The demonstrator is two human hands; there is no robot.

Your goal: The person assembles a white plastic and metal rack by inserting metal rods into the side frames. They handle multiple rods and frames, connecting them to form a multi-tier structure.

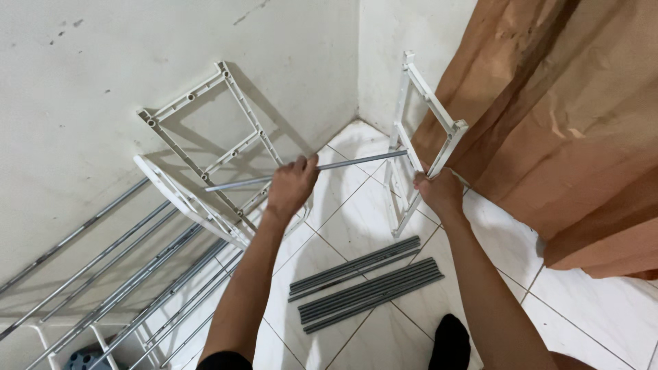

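Note:
My left hand (293,183) grips a long grey metal rod (356,162) near its middle; the rod runs almost level from the leaning frames on the left to a white plastic side frame (428,103) on the right. My right hand (441,190) holds that upright white frame at its lower bar, where the rod's right end meets it. The frame stands on the white tiled floor (356,226) in the corner of the room.
Two more white side frames (205,130) lean against the left wall. Several long metal rods (116,274) lean there too. A bundle of short grey rods (363,281) lies on the floor between my arms. A brown curtain (569,130) hangs at the right.

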